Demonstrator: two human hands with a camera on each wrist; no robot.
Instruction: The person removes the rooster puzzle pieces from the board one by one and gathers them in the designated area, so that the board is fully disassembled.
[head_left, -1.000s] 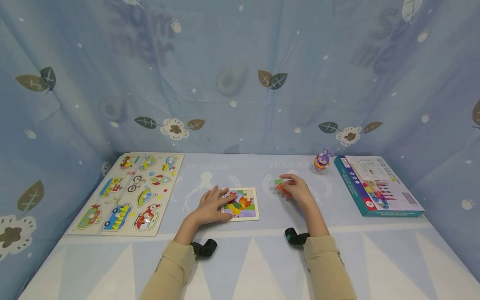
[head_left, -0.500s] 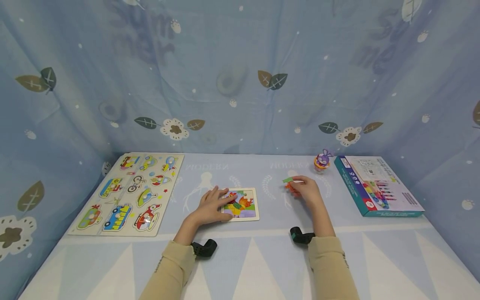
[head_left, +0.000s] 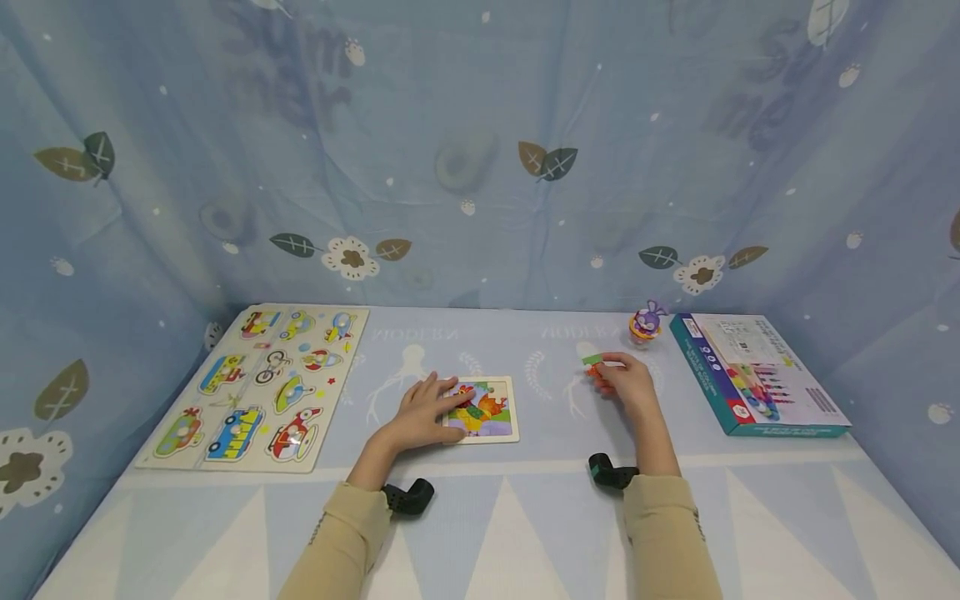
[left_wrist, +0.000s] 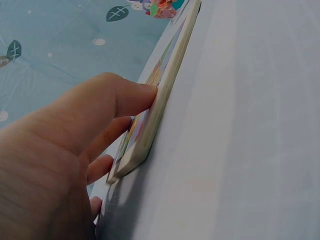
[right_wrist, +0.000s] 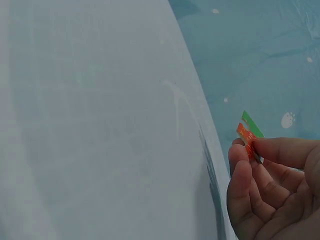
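My left hand [head_left: 422,414] lies with fingers spread over the left side of a small framed picture puzzle [head_left: 491,408], flat on the table. In the left wrist view the thumb [left_wrist: 135,97] rests on the puzzle's pale wooden edge [left_wrist: 165,107], and the other fingers reach over its far side. To the right of the puzzle, my right hand [head_left: 630,385] pinches small orange and green puzzle pieces [head_left: 592,361] between thumb and fingertips. Seen in the right wrist view, the orange and green pieces [right_wrist: 247,136] stick up from the fingertips; their lower ends are hidden.
A large wooden vehicle puzzle board [head_left: 258,387] lies at the left. A purple rabbit figurine [head_left: 646,322] stands behind my right hand, with a flat teal-edged box [head_left: 761,375] to its right. A blue patterned curtain [head_left: 480,167] hangs along the table's back.
My right hand has moved to the right with the puzzle pieces, away from the framed puzzle, and the pieces have tilted in its fingers. My left hand stays in place.
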